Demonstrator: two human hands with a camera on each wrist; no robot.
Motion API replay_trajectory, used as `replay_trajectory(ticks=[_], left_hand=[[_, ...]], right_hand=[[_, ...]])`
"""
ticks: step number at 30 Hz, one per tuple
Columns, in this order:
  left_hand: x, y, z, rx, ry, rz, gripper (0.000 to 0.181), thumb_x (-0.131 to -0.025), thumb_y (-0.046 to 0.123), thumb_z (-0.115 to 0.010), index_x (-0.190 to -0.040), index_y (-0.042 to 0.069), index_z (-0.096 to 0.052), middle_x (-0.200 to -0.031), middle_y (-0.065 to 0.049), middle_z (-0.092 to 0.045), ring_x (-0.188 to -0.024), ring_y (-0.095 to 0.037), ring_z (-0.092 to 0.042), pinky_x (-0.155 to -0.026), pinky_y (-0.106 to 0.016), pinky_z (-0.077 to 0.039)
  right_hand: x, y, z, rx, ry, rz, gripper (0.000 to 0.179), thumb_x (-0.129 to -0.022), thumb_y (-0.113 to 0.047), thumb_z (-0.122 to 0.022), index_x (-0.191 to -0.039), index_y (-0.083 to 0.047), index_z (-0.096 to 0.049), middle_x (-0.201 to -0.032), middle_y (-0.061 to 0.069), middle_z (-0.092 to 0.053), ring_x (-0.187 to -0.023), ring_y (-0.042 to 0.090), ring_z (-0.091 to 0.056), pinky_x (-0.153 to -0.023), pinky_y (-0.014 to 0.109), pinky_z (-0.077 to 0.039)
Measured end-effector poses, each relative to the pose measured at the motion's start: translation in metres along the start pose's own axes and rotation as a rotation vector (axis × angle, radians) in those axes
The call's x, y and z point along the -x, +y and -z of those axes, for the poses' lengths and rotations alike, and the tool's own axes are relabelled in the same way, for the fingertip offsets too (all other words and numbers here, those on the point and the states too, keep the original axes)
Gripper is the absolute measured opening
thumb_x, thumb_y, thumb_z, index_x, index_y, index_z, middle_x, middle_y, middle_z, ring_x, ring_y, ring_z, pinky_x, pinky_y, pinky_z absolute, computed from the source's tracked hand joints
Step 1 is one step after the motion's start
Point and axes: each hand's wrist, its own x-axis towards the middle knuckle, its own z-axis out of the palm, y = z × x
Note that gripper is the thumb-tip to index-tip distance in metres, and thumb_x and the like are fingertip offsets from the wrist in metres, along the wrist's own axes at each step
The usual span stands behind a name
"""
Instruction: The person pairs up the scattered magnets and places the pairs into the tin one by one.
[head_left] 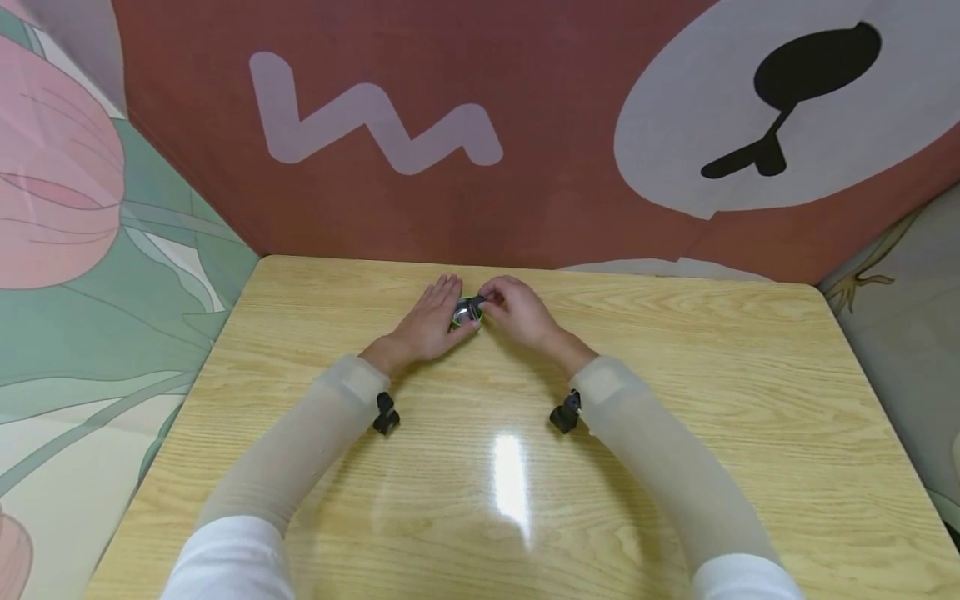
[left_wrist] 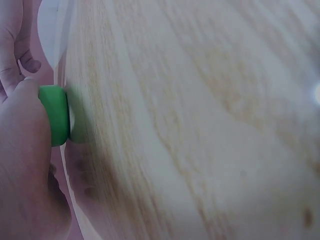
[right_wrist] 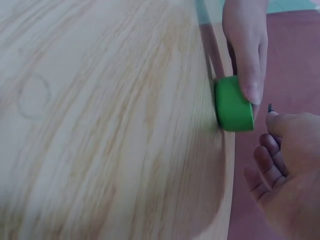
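A small bright green round container (right_wrist: 233,106) stands on the wooden table near its far edge. From above, its inside (head_left: 462,314) looks shiny and metallic. My left hand (head_left: 429,323) holds it from the left, the long fingers fairly straight along its far left side and the thumb across its near side. In the left wrist view the green wall (left_wrist: 56,116) shows beyond the thumb. My right hand (head_left: 521,312) pinches a small dark piece (right_wrist: 270,107) between thumb and fingertips, at the container's right rim. What this piece is cannot be made out.
The light wooden table (head_left: 480,400) stretches toward me and to both sides. Behind its far edge rises a reddish-brown patterned backdrop (head_left: 525,208). A floral wall covering (head_left: 172,250) borders the left side. Small black wrist cameras (head_left: 386,414) hang below the forearms.
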Motion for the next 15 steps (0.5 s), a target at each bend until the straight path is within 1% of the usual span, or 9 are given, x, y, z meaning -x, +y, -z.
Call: replay_trajectory(ticks=[6, 15], left_hand=[[0.001, 0.0008, 0.0009, 0.003, 0.002, -0.004, 0.088, -0.106, 0.058, -0.036, -0.161, -0.003, -0.004, -0.169, -0.019, -0.003, -0.156, -0.03, 0.005, -0.126, -0.043, -0.001], [0.0006, 0.0005, 0.0004, -0.005, 0.008, -0.009, 0.087, -0.106, 0.057, -0.037, -0.161, -0.003, -0.006, -0.169, -0.02, -0.004, -0.156, -0.031, 0.003, -0.126, -0.044, -0.002]], right_hand=[[-0.0039, -0.0052, -0.0028, 0.044, -0.025, 0.023, 0.022, -0.101, -0.013, -0.066, -0.118, 0.0, -0.067, -0.112, 0.012, -0.065, -0.103, 0.023, -0.062, -0.092, 0.036, -0.052], [-0.0077, -0.0041, -0.0067, 0.081, -0.043, 0.011, 0.021, -0.099, -0.013, -0.068, -0.116, 0.0, -0.07, -0.11, 0.012, -0.065, -0.101, 0.024, -0.061, -0.092, 0.036, -0.051]])
